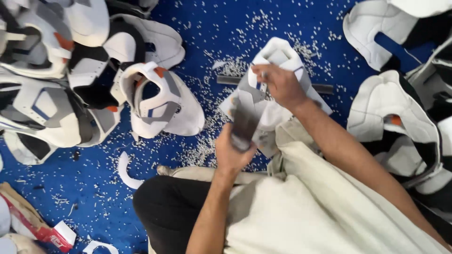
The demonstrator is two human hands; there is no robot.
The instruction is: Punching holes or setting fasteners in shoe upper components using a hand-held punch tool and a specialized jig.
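A white and grey shoe upper (270,101) lies on the blue floor in front of me. My right hand (278,83) presses down on its top part, fingers pinching the material. My left hand (234,149) grips a dark flat tool (244,123), blurred, held upright against the near edge of the upper. A dark bar (325,88) lies under the upper, sticking out on both sides.
A heap of white, grey and black shoe uppers (70,80) fills the left side, and more uppers (400,113) are stacked at the right. Small white punch scraps (226,47) litter the blue floor (94,178). Cardboard and paper bits (28,221) lie at the lower left.
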